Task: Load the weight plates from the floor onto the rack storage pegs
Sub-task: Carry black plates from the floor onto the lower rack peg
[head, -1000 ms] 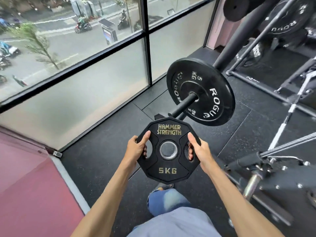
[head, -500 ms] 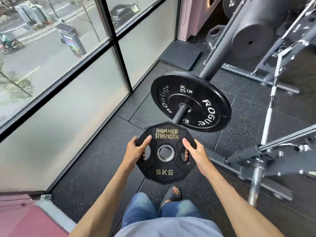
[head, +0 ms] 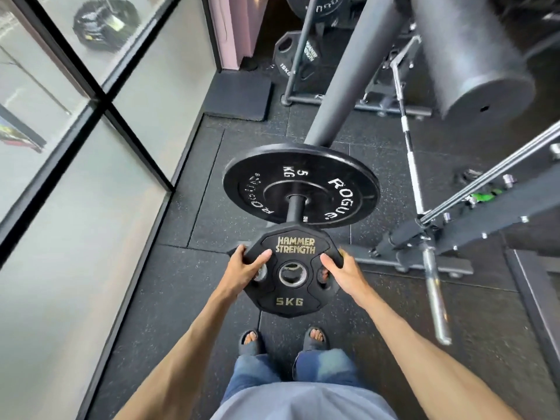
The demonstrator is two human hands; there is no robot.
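Daylight from window (head: pixel 75 122); wide-angle warp, blurred edges.

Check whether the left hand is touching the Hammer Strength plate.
Touching. The head view shows the left hand gripping the Hammer Strength plate by its edge, thumb on its face.

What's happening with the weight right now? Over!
Hands: left hand and right hand grip the 5 kg plate. Plate held before the peg, hole not yet on. Rogue plate already on that peg, tip free.
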